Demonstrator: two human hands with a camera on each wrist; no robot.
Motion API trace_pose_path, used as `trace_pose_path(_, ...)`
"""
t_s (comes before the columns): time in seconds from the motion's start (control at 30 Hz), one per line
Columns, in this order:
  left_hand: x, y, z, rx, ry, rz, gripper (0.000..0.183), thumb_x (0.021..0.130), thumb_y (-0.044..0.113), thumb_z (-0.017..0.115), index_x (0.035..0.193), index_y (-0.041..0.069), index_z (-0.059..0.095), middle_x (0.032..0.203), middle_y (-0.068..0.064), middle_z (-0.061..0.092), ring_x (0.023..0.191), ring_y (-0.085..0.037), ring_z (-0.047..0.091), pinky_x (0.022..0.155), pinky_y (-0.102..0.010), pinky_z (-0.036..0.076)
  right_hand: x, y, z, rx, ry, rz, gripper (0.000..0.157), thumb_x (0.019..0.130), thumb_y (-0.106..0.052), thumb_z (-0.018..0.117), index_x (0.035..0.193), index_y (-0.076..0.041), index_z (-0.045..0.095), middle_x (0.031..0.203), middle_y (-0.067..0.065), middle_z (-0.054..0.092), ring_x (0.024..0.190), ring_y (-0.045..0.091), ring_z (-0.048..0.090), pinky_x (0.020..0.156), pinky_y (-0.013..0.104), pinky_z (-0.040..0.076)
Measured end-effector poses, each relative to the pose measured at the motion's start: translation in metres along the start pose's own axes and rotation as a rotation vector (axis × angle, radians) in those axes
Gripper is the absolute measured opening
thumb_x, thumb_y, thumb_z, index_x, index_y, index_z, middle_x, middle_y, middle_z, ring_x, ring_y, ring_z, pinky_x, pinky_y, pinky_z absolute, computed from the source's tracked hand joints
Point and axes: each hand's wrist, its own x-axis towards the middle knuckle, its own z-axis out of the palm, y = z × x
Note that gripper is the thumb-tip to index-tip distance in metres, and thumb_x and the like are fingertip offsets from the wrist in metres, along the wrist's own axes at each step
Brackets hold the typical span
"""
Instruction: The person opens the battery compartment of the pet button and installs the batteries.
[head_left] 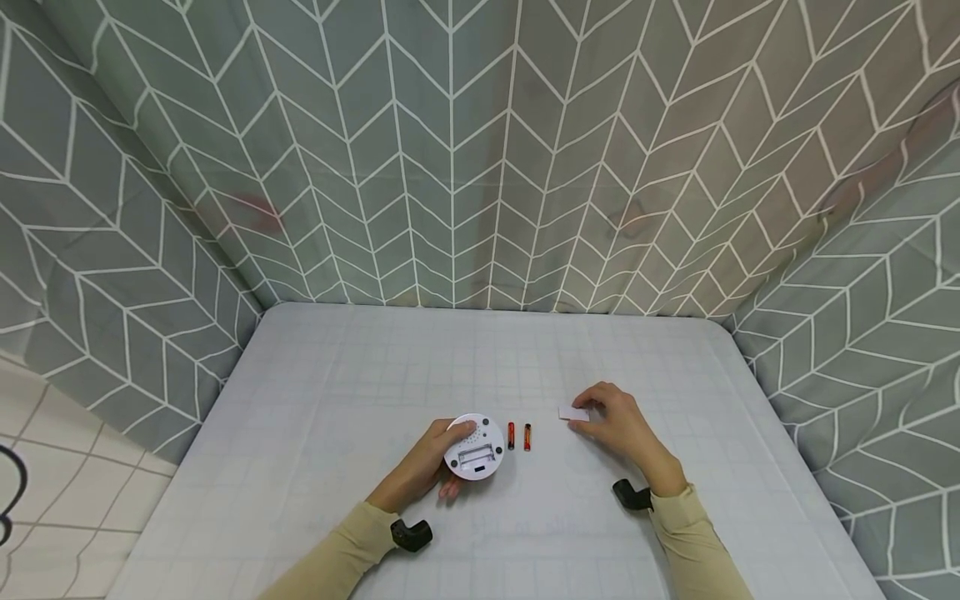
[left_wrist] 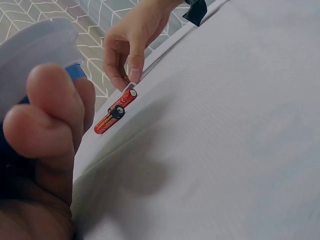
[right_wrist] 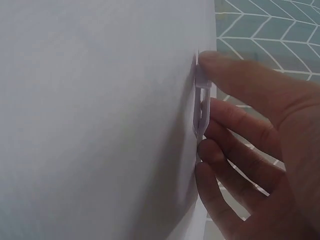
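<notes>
Left hand point(head_left: 431, 458) grips device point(head_left: 475, 447); right hand point(head_left: 621, 421) pinches cover point(head_left: 573, 413), best held lightly by its edges; batteries point(head_left: 512, 435) lie between.

This looks like a small booth curtained off inside a room and built around a single table point(head_left: 360, 358), though whether the room belongs to a home, an office or a workshop cannot be told. Grey-green curtains point(head_left: 450, 167) with white zigzag lines hang right behind the table and along its left and right sides, screening what lies beyond. The tabletop wears a pale, faintly creased cloth, and light square floor tiles point(head_left: 67, 492) show at the lower left.
</notes>
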Motion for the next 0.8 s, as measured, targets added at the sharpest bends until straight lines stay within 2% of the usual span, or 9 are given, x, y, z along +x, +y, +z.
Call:
trace_pose_path(0.2,0.001,0.000,0.000,0.010,-0.006,0.008,0.053,0.114,0.031,0.040,0.103,-0.017,0.060,0.061,-0.006,0.068,0.036,-0.012,0.057,0.031,-0.025,0.045,-0.001,-0.002,-0.001,-0.016,0.007,-0.027,0.029,0.078,-0.015,0.094,0.101,-0.010,0.077,0.099,0.001,0.072,0.095,0.021,0.067,0.087,0.043,0.057)
trace_pose_path(0.5,0.001,0.000,0.000,0.015,-0.003,-0.001,0.051,0.115,0.031,0.040,0.102,-0.013,0.063,0.061,-0.006,0.069,0.036,-0.012,0.057,0.032,-0.025,0.046,0.001,-0.010,-0.002,-0.030,0.039,-0.119,0.032,0.078,-0.014,0.094,0.104,-0.006,0.077,0.099,0.004,0.075,0.097,0.025,0.068,0.086,0.045,0.056)
trace_pose_path(0.8,0.001,-0.001,0.000,0.003,0.007,0.001,0.052,0.114,0.032,0.041,0.097,-0.011,0.064,0.058,-0.011,0.065,0.035,-0.013,0.056,0.031,-0.026,0.045,0.000,-0.028,0.002,-0.001,0.019,-0.138,0.034,0.078,-0.017,0.094,0.106,-0.007,0.078,0.106,0.005,0.075,0.103,0.027,0.068,0.089,0.047,0.058)
